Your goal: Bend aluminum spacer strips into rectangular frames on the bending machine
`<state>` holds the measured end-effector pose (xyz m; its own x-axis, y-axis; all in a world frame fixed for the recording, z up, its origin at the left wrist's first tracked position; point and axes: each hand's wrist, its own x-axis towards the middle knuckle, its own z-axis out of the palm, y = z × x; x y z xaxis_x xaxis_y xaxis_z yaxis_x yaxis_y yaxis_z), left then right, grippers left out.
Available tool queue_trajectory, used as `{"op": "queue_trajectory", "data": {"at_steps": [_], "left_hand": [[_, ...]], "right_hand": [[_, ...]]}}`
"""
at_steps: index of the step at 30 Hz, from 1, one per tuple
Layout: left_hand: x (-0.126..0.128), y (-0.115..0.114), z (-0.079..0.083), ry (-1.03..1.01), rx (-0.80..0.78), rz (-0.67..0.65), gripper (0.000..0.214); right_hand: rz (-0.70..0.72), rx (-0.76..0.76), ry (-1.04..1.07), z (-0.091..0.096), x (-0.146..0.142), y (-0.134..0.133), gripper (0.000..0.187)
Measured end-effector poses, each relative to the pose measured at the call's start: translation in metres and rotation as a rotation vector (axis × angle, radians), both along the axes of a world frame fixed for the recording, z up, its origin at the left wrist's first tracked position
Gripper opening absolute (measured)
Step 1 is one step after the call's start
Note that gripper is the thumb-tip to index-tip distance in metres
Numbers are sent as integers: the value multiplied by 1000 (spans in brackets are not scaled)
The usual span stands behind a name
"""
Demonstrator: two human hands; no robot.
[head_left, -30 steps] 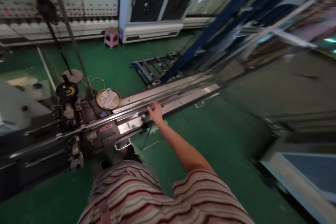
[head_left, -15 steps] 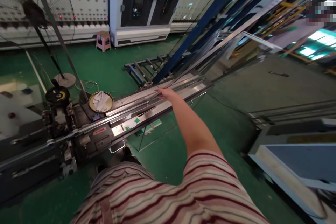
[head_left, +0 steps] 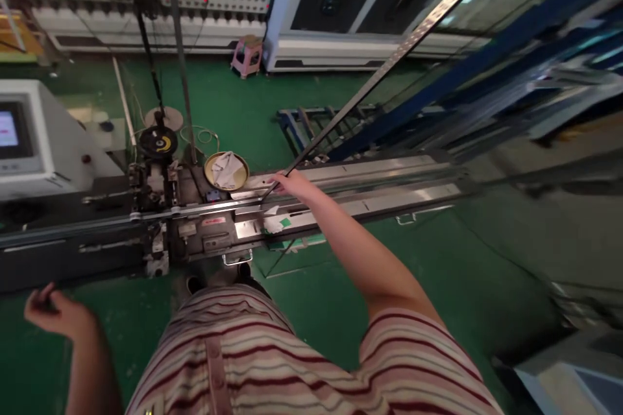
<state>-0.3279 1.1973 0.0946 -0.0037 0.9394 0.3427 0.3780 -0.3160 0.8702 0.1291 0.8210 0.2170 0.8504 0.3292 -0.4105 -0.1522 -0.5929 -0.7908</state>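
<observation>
A long, thin metal strip with a dotted, perforated-looking face slants from the bench toward the upper right. My right hand is closed around its lower part, over the metal bench. Just left of that hand, the strip seems to meet a straight length running left through the machine head; the joint or bend is small and blurred. My left hand is raised at the lower left, off the machine's front edge, fingers loosely curled and apart with nothing in them.
A round dish with a cloth sits behind the bench. White scraps lie on its front rail. A control panel stands left, a fan pole behind, a pink stool farther back, and a blue frame right.
My view has turned, shifting the machine rightward. My left hand has come into view at the lower left. The slanted strip rises more steeply, and my right hand sits closer to the dish.
</observation>
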Motion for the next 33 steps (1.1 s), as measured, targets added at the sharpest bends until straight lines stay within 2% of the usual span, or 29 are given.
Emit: {"op": "queue_trajectory", "data": {"at_steps": [2, 3, 10, 15, 21, 24, 27, 30, 33], "left_hand": [[-10, 0, -19, -45, 76, 78, 41], [-13, -1, -24, -56, 86, 94, 41], [-38, -22, -7, -178, -5, 104, 38], [-68, -43, -22, -219, -100, 156, 35], [-115, -60, -45, -210, -148, 221, 32], [-129, -65, -49, -207, -163, 257, 31], [-131, -68, -46, -202, -201, 251, 31], [-126, -66, -42, -190, -222, 206, 31], [-125, -63, -41, -200, -232, 181, 32]], "right_hand": [[67, -16, -14, -5, -15, 22, 22], [101, -21, -18, -8, -22, 33, 22], [281, -41, -80, -30, -73, 112, 22], [441, -31, -151, -39, -108, 172, 23], [584, -52, -235, -31, -157, 251, 26], [603, -51, -244, -31, -182, 293, 26], [611, -6, -250, -34, -206, 331, 28], [581, 37, -221, -28, -223, 352, 29], [540, 128, -174, -5, -227, 346, 28]]}}
